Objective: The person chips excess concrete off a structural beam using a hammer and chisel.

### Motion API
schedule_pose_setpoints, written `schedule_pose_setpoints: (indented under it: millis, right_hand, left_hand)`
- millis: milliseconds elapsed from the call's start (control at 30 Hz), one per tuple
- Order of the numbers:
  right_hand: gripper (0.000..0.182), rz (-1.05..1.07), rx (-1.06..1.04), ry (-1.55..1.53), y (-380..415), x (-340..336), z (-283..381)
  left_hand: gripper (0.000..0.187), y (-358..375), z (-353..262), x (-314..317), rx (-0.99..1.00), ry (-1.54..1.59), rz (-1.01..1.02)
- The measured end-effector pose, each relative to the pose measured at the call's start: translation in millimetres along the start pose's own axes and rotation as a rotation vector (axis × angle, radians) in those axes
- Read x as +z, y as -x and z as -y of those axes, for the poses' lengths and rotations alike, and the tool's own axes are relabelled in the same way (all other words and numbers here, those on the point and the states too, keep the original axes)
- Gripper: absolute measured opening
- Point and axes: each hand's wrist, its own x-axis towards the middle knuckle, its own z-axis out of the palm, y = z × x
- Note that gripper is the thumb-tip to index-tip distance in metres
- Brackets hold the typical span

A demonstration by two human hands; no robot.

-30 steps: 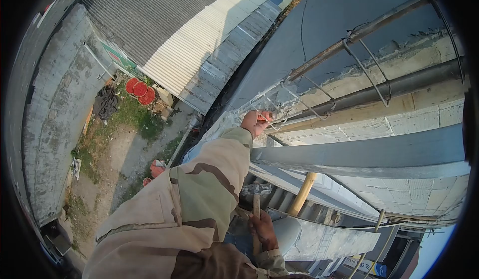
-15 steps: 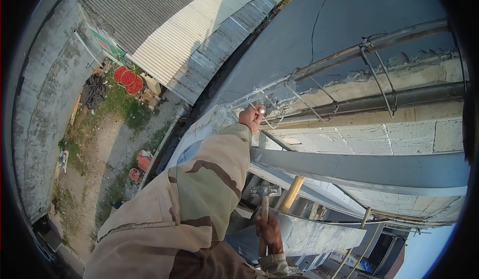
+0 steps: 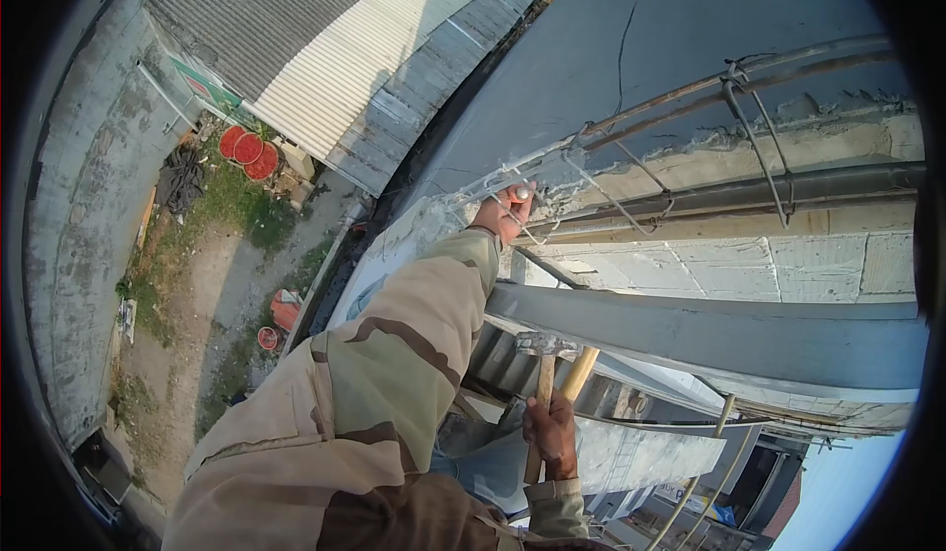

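My left hand (image 3: 505, 214) is stretched out at the rebar cage along the top of the wall. Its fingers are closed round a metal chisel (image 3: 522, 193), of which only the round end shows; the tip is hidden. Broken, chipped concrete (image 3: 562, 199) lies beside this hand among the bars. Lower down, nearer my body, my right hand (image 3: 553, 435) grips a hammer (image 3: 547, 345) by its wooden handle. The hammer stands upright with its worn metal head on top, apart from the chisel.
Rebar (image 3: 680, 93) with bent wire ties runs right along the block wall (image 3: 719, 270). A grey beam (image 3: 709, 339) crosses below it, near a bamboo pole (image 3: 580, 374) and a board (image 3: 641, 457). Far below left lie the ground (image 3: 212, 305), red baskets (image 3: 260, 162) and a corrugated roof (image 3: 345, 34).
My right hand has raised the hammer and shifted it slightly right. My left hand, still holding the chisel, has moved a little up and right.
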Motion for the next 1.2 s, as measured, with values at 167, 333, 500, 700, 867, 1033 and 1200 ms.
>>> schedule_pose_setpoints:
  millis: [167, 333, 500, 700, 867, 1033, 1200]
  right_hand:
    - [0.015, 0.031, 0.041, -0.007, -7.2, 5.4, -9.3]
    - [0.015, 0.07, 0.051, 0.002, -14.5, 1.5, -12.3]
    - [0.015, 0.064, 0.09, 0.109, -15.6, 5.2, 26.1]
    - [0.017, 0.044, -0.07, 0.261, -14.0, 3.8, 65.4]
    - [0.019, 0.028, -0.154, 0.276, -17.5, 13.7, 96.4]
    - [0.019, -0.005, -0.215, 0.333, -20.9, 17.9, 117.2]
    - [0.028, -0.046, -0.329, 0.413, -31.1, 19.2, 127.6]
  left_hand:
    - [0.011, 4.3, 16.4, -4.0, -0.021, 0.057, 0.116]
    - [0.018, 2.8, 26.5, -8.6, 0.006, -0.162, -0.006]
    - [0.044, 24.7, 49.2, -6.2, 0.515, -0.566, 0.219]
    - [0.047, -6.0, 50.6, -16.8, 0.208, -0.356, 0.044]
    - [0.041, -23.8, 50.9, -20.7, 0.156, -0.33, -0.107]
    - [0.04, -23.4, 47.3, -20.7, 0.161, -0.36, -0.21]
    - [0.025, -12.1, 46.9, -3.8, 0.193, -0.142, -0.061]
